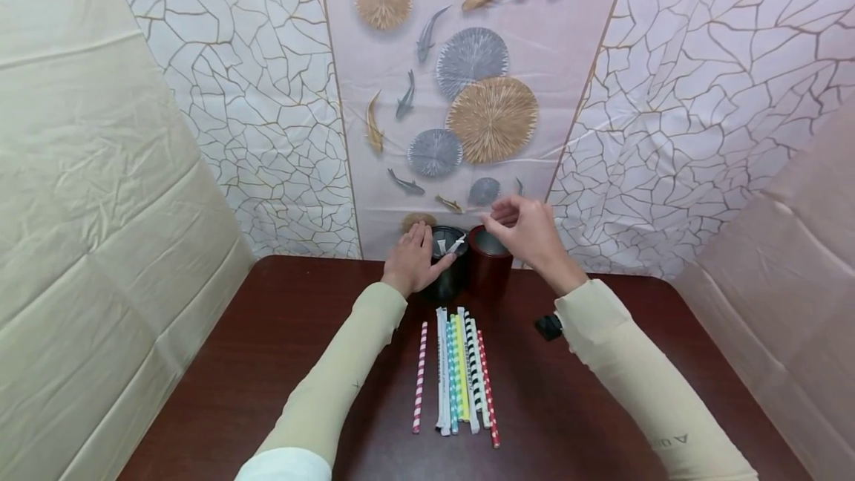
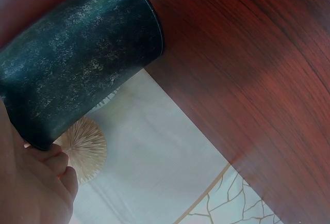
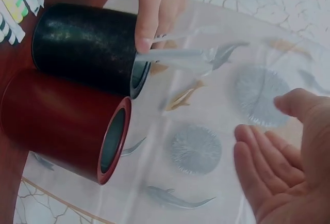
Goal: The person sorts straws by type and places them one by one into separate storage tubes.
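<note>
Nearest you on the dark table (image 1: 267,340) lies a row of straws (image 1: 456,377): some plain yellow or patterned, some in white wraps. A pink striped straw (image 1: 420,377) lies apart, just to the left. These look like the part you have left to do. To the right, by your sleeve (image 1: 634,362), is a small black thing (image 1: 548,327); I can't tell what it is, but it seems out of the way. Farther off stands the black cup (image 1: 447,284), with the red cup (image 1: 490,277) just beside it on the right. Wrapped straws (image 3: 180,54) stick out of the black cup, so I think a small bit is done. No straw pokes out of the red cup. Your left hand (image 1: 410,258) holds the black cup around its rim and hides some of it, which could get in the way. Your right hand (image 1: 531,232) is up by the red cup, thumb and fingers apart, holding nothing. Farthest off, a fish cloth (image 1: 568,43) hangs close behind the cups.
</note>
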